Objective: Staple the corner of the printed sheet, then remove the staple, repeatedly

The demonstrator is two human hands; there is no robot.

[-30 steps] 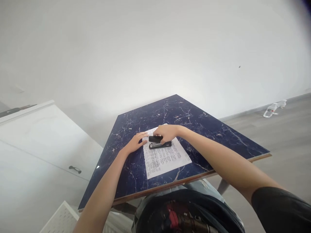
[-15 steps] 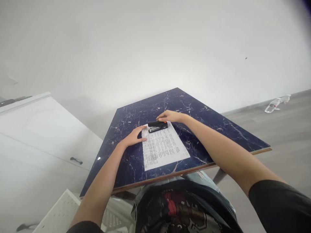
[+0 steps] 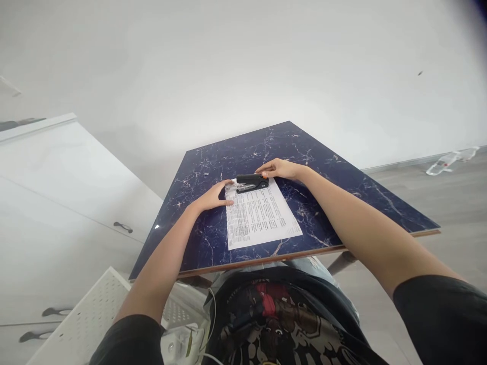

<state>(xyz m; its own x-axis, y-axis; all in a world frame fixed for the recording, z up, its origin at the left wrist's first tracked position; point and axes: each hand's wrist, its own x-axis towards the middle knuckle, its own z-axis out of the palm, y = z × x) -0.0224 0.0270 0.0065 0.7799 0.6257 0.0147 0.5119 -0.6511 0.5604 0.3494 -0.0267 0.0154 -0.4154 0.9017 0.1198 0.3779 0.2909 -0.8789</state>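
A black stapler (image 3: 252,184) with an orange part at its right end lies across the top of a printed sheet of paper (image 3: 262,218). My right hand (image 3: 283,169) is at the stapler's right end, with the thumb by the orange part and the fingers curled behind it. At the sheet's left edge is my left hand (image 3: 213,196), thumb and fingers spread apart. Its thumb rests on the paper and its fingertips touch near the upper left corner, just left of the stapler.
The paper lies on a dark blue marbled table (image 3: 213,253) with a wooden edge. White cabinets (image 3: 76,203) stand on the left, above a perforated white panel (image 3: 87,314). A clear plastic item (image 3: 445,163) lies on the floor by the wall.
The view has tilted down a little, so the table appears higher. My right hand has shifted slightly toward the stapler's right end, and its thumb now shows by the orange part.
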